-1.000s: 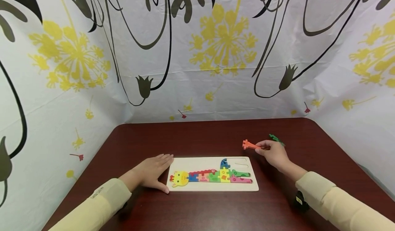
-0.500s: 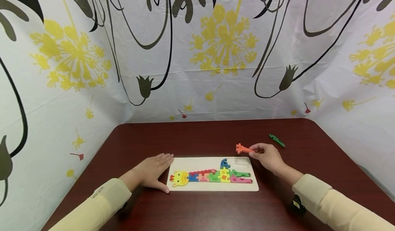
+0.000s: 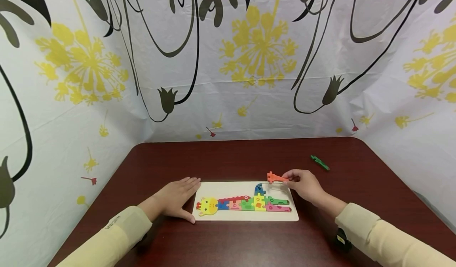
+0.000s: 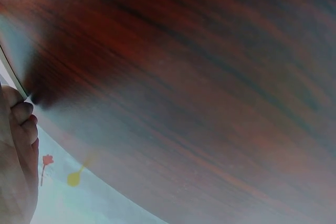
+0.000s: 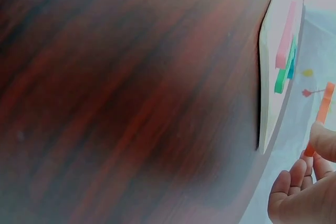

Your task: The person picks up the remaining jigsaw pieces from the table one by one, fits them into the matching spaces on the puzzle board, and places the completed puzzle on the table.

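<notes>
A pale wooden puzzle board [image 3: 228, 217] lies on the table, with a giraffe of coloured pieces set in it: a yellow head [image 3: 208, 206] at the left, a pink leg piece [image 3: 278, 208] and a green leg piece [image 3: 278, 201] at the right. My left hand [image 3: 177, 197] rests with straight fingers at the board's left edge. Between thumb and fingers, my right hand [image 3: 304, 185] pinches an orange puzzle piece [image 3: 276, 177] over the board's far right corner. In the right wrist view the orange piece [image 5: 326, 103] sticks up from the pinch.
A dark green puzzle piece [image 3: 320, 163] lies on the dark red table [image 3: 221, 243], beyond the right hand. A white curtain with printed flowers [image 3: 228, 112] hangs behind the table and at both sides.
My right hand has carried the orange piece left and nearer, from beside the green piece to over the board's far right corner. The left hand has stayed in place.
</notes>
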The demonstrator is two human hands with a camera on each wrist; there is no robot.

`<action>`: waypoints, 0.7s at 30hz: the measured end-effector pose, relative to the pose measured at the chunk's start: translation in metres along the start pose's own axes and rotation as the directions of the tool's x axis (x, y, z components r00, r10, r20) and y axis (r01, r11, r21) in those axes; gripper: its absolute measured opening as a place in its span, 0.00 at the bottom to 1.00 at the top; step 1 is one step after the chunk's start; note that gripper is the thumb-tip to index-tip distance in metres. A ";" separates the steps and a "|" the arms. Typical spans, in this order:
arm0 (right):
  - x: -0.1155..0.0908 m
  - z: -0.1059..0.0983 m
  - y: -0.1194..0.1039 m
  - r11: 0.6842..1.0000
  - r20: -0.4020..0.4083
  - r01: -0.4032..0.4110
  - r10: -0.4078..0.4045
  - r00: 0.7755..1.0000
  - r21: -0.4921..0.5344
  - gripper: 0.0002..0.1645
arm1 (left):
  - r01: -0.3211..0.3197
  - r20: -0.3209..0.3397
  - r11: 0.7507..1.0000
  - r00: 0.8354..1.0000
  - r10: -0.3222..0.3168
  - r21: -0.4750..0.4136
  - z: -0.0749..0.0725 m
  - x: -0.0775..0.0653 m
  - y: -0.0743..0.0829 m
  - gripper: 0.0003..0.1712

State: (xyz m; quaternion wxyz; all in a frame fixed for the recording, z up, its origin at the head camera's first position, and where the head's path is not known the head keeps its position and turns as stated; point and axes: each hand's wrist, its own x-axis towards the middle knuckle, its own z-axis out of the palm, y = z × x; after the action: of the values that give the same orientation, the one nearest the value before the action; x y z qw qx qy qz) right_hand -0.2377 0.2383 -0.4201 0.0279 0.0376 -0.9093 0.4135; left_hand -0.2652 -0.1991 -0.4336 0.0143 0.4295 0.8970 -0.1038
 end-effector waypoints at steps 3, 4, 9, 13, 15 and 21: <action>-0.001 0.002 0.001 1.000 0.014 -0.004 0.004 1.000 0.006 0.06 | 0.001 0.004 1.000 1.000 -0.001 -0.007 0.000 0.000 0.000 0.68; -0.001 0.002 0.001 1.000 0.018 -0.004 0.004 1.000 0.007 0.07 | 0.002 0.006 1.000 1.000 -0.002 -0.009 0.000 0.000 0.000 0.68; -0.002 0.005 0.001 1.000 0.029 0.009 -0.009 1.000 0.006 0.07 | 0.003 0.005 1.000 1.000 -0.003 -0.007 -0.001 0.000 0.000 0.68; -0.004 0.006 0.000 1.000 0.040 0.007 -0.007 0.999 0.004 0.07 | 0.001 0.002 1.000 1.000 -0.001 -0.005 0.000 0.001 0.000 0.68; -0.005 0.007 0.000 1.000 0.048 0.005 -0.005 0.999 0.004 0.07 | -0.001 0.003 1.000 1.000 0.001 -0.001 0.000 0.001 0.000 0.68; -0.008 0.010 -0.001 1.000 0.061 -0.005 0.005 0.998 -0.004 0.07 | -0.004 0.005 1.000 1.000 0.004 -0.004 0.000 0.001 0.000 0.68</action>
State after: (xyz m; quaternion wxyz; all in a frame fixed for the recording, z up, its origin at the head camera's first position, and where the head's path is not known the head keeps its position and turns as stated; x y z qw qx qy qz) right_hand -0.2300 0.2303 -0.4264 -0.0007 0.0476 -0.9106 0.4104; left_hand -0.2659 -0.1987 -0.4337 0.0175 0.4309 0.8964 -0.1030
